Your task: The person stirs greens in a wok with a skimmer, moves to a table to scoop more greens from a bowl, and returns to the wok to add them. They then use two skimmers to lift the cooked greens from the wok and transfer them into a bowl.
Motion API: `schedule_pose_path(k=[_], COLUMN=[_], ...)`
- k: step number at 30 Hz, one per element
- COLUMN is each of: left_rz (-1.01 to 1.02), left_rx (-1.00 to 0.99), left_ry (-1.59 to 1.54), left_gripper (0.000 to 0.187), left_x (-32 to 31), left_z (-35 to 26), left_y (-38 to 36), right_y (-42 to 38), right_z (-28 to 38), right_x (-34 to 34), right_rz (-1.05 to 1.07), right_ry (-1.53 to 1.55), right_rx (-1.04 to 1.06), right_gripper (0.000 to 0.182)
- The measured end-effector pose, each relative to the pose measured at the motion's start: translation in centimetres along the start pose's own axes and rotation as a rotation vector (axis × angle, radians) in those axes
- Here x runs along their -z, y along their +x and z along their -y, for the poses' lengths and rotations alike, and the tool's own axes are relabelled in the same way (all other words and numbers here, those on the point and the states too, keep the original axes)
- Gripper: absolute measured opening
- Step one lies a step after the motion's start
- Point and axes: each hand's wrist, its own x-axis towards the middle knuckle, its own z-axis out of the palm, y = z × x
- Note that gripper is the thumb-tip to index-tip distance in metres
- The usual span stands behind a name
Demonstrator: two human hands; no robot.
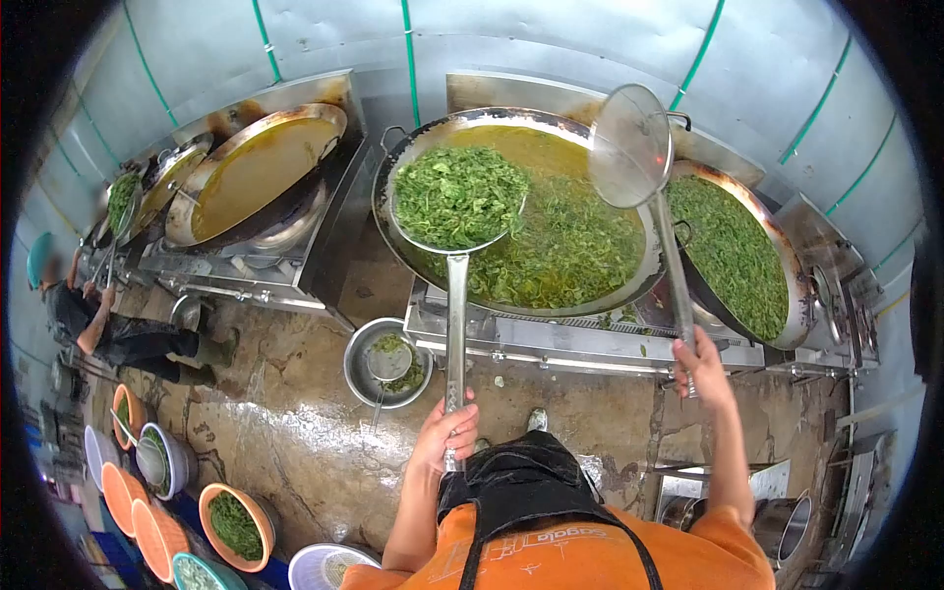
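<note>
Lifting greens from the big wok

My left hand (447,433) grips the long skimmer (457,202), heaped with wet dark-green leaves above the yellow broth of the wok (393,167); my right hand (700,359) clasps an empty strainer (631,147), tilted.

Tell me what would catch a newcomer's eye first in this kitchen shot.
Probably the big wok at center, full of greens in yellowish broth, with the left hand lifting a heaped strainer of greens over it. Beside it, the right hand holds an empty mesh skimmer raised above the wok's right edge. At far left, another person crouches by more woks.
</note>
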Motion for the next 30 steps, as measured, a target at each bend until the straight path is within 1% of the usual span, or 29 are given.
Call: schedule_pose_path(k=[1,2,3,5,6,7,9,10,11,13,14,15,17,18,19,21,23,26,27,30], left_rz=[0.007,0.017,0.027,0.039,0.045,0.049,0.039,0.031,0.03,0.004,0.001,0.001,-0.003,-0.027,-0.031,-0.01,-0.009,-0.019,-0.002,0.012], left_rx=[0.011,-0.005,-0.018,-0.019,-0.026,-0.035,-0.033,-0.039,-0.038,-0.053,-0.056,-0.069,-0.066,-0.07,-0.078,-0.074,-0.097,-0.106,-0.105,-0.116], left_ry=[0.004,0.007,0.009,0.009,-0.011,-0.031,-0.053,-0.077,-0.074,-0.079,-0.073,-0.069,-0.062,-0.049,-0.045,-0.058,-0.054,-0.062,-0.076,-0.087], left_gripper=[0.019,0.02,0.02,0.02,0.02,0.02,0.02,0.02,0.02,0.02,0.02,0.02,0.02,0.02,0.02,0.02,0.02,0.019,0.019,0.019], left_x=[0.2,0.5,0.8,1.2,1.3,1.3,1.0,0.9,0.7,0.3,0.3,0.4,0.4,0.2,0.1,0.3,-0.2,-0.4,-0.4,-0.5], left_z=[0.2,0.6,0.9,1.3,1.5,1.7,1.8,1.8,1.9,2.0,2.2,2.3,2.8,2.9,3.0,3.4,3.3,3.2,3.2,3.0], left_y=[0.1,0.2,0.3,0.6,0.7,0.8,0.7,0.7,0.7,0.7,0.9,1.1,1.2,1.2,1.4,1.5,1.3,1.3,1.4,1.5], right_y=[0.2,0.7,0.7,0.3,-0.2,-0.6,-1.2,-1.3,-1.0,0.0,0.3,1.1,2.8,3.4,4.1,5.0,5.5,6.3,6.3,5.9], right_z=[0.0,-0.4,-0.8,0.2,0.9,2.0,4.1,4.7,4.2,2.7,2.5,1.9,-0.1,-0.8,-1.4,-2.9,-4.3,-6.8,-7.2,-8.9], right_x=[1.6,3.5,4.7,6.0,6.2,6.3,6.4,6.2,6.4,6.6,5.9,5.4,4.4,3.5,2.6,0.7,-0.8,-3.3,-4.1,-6.5], right_rz=[-0.013,0.032,0.017,0.066,0.102,0.096,0.251,0.267,0.267,0.405,0.428,0.438,0.519,0.561,0.571,0.611,0.631,0.687,0.699,0.69], right_ry=[-0.109,-0.222,-0.22,-0.269,-0.239,-0.237,-0.027,0.052,0.055,0.325,0.426,0.424,0.642,0.726,0.727,0.803,0.836,1.095,1.094,1.282], right_rx=[0.009,-0.004,-0.01,-0.239,-0.351,-0.357,-0.581,-0.629,-0.628,-0.759,-0.777,-0.769,-0.776,-0.769,-0.768,-0.714,-0.687,-0.571,-0.571,-0.419], right_gripper=[0.022,0.024,0.024,0.024,0.025,0.025,0.027,0.028,0.028,0.029,0.027,0.027,0.023,0.014,0.014,0.008,0.008,0.011,0.011,0.014])
